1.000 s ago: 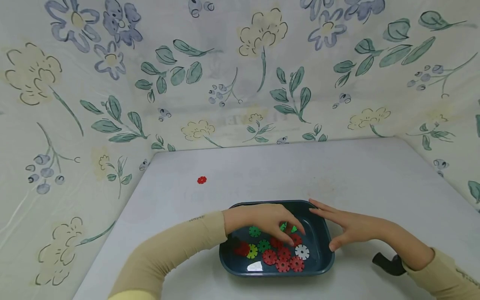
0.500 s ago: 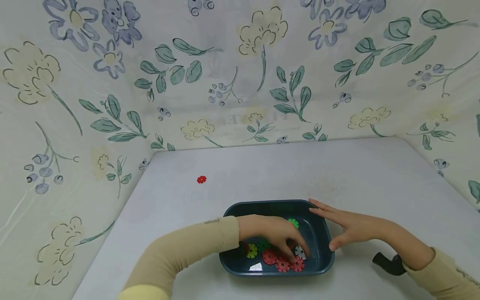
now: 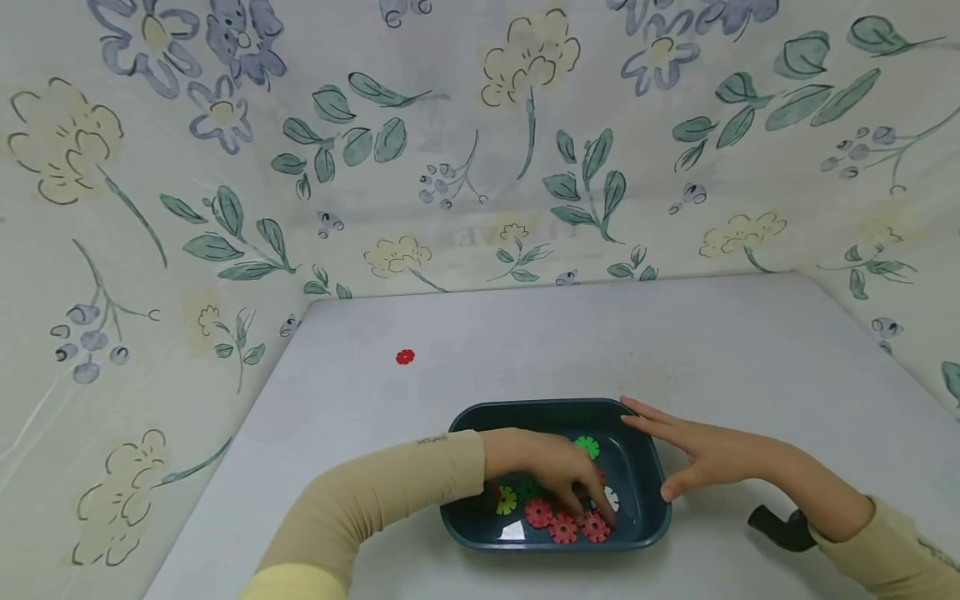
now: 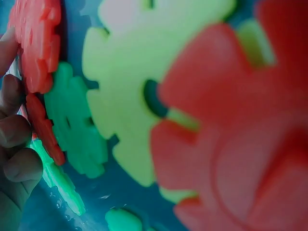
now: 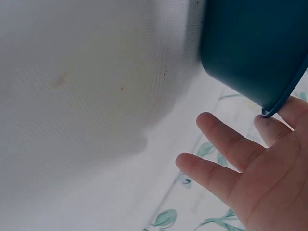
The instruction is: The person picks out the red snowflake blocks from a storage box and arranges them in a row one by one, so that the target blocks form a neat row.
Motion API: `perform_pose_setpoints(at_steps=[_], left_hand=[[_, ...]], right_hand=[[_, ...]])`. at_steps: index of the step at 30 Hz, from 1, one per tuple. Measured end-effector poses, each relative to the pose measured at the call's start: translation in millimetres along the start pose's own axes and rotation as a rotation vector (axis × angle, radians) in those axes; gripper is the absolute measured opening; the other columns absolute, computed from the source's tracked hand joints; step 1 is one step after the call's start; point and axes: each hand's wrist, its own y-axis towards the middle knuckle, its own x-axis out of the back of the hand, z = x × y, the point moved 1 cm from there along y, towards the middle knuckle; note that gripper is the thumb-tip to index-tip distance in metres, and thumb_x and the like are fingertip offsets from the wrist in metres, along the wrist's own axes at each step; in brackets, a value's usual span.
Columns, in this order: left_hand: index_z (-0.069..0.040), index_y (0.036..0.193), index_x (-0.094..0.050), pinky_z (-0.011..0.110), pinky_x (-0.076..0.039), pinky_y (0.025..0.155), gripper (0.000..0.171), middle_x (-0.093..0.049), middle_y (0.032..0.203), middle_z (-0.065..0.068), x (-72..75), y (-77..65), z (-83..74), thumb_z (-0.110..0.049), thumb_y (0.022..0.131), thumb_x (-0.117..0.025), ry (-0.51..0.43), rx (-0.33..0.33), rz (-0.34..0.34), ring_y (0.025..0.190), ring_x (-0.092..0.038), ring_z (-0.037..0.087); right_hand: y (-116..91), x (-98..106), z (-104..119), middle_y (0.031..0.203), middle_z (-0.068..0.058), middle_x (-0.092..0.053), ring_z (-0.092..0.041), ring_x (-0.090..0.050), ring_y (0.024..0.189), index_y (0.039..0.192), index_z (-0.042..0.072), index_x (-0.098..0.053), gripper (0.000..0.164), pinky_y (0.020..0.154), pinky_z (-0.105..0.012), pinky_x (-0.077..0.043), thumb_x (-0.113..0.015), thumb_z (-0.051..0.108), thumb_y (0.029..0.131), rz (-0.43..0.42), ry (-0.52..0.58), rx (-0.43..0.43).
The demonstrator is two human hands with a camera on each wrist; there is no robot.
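Note:
A dark blue tray (image 3: 645, 537) holds several notched, flower-shaped plastic discs. My left hand (image 3: 558, 467) reaches into it, fingers bent down over the red discs (image 3: 537, 512) and partly covering a white disc (image 3: 611, 498). Its thumb and a finger come down on either side of a red disc (image 3: 596, 527); whether they pinch it cannot be told. In the left wrist view the fingertips (image 4: 14, 130) lie close to red and green discs. My right hand (image 3: 723, 452) touches the tray's right rim with spread, straight fingers (image 5: 226, 144).
A lone red disc (image 3: 405, 357) lies on the white table (image 3: 337, 417), beyond the tray to the left. A black curved object (image 3: 780, 528) sits at my right wrist. Behind the table hangs a flower-patterned cloth (image 3: 465, 167).
My left hand has moved rightward and lower within the tray, down to the red discs near its front. The right hand stays at the rim, and the lone red disc has not moved.

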Motion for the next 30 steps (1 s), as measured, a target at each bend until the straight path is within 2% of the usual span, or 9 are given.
perform_pose_setpoints(at_steps=[4,8,15,19,24,28,30], left_hand=[[-0.023,0.125,-0.058,0.010,-0.033,0.062,0.036,-0.062,0.097,-0.013,0.2,-0.6,-0.4,-0.022,0.088,-0.061,0.016,-0.015,0.019,0.072,-0.044,-0.001],[-0.021,0.121,-0.061,0.009,-0.036,0.067,0.033,-0.062,0.105,-0.013,0.6,-2.3,1.6,-0.024,0.088,-0.061,-0.005,-0.002,0.010,0.078,-0.047,-0.001],[-0.018,0.116,-0.061,0.011,-0.038,0.063,0.030,-0.057,0.087,-0.007,1.9,-6.1,4.5,-0.023,0.086,-0.064,-0.046,0.048,0.000,0.072,-0.047,0.001],[-0.015,0.110,-0.060,0.012,-0.037,0.060,0.027,-0.054,0.080,-0.005,1.7,-6.4,4.3,-0.022,0.085,-0.066,-0.061,0.089,-0.001,0.068,-0.046,0.002],[-0.014,0.101,-0.056,0.013,-0.038,0.058,0.025,-0.052,0.077,-0.004,2.3,-6.6,3.6,-0.022,0.082,-0.069,-0.096,0.140,-0.010,0.066,-0.046,0.004],[-0.013,0.093,-0.054,0.014,-0.037,0.058,0.023,-0.051,0.076,-0.004,2.6,-6.8,3.9,-0.021,0.079,-0.071,-0.112,0.144,-0.020,0.066,-0.046,0.005],[-0.012,0.088,-0.054,0.013,-0.037,0.059,0.022,-0.051,0.075,-0.004,2.5,-6.8,4.4,-0.022,0.079,-0.072,-0.112,0.144,-0.023,0.066,-0.046,0.004]], right_hand=[[0.0,-0.2,0.2,0.154,-0.002,0.000,-0.027,-0.010,0.138,0.145,0.009,-0.021,0.087,0.091,-0.067,-0.029,-0.071,0.032,0.078,0.000,0.008,-0.008],[-0.1,0.1,1.7,0.154,-0.003,-0.001,-0.022,-0.009,0.139,0.145,0.009,-0.021,0.087,0.091,-0.066,-0.029,-0.071,0.032,0.078,0.002,0.008,-0.014],[0.6,0.3,2.3,0.154,-0.007,-0.001,-0.039,-0.013,0.136,0.145,0.009,-0.022,0.088,0.091,-0.066,-0.028,-0.071,0.032,0.077,0.001,-0.001,-0.024],[1.1,0.3,2.2,0.154,-0.008,-0.001,-0.038,-0.013,0.137,0.145,0.009,-0.022,0.088,0.092,-0.066,-0.029,-0.072,0.032,0.077,0.000,-0.005,-0.026],[1.0,0.2,1.8,0.154,-0.008,-0.002,-0.028,-0.011,0.139,0.145,0.010,-0.022,0.088,0.092,-0.065,-0.029,-0.072,0.032,0.077,0.000,-0.004,-0.027],[0.8,-0.1,0.7,0.154,-0.006,-0.002,-0.013,-0.008,0.139,0.146,0.011,-0.022,0.088,0.092,-0.065,-0.030,-0.072,0.032,0.077,-0.001,-0.016,-0.021],[0.7,-0.3,0.5,0.154,-0.005,-0.001,-0.010,-0.008,0.138,0.146,0.010,-0.021,0.088,0.092,-0.065,-0.030,-0.072,0.032,0.077,0.000,-0.016,-0.022]])
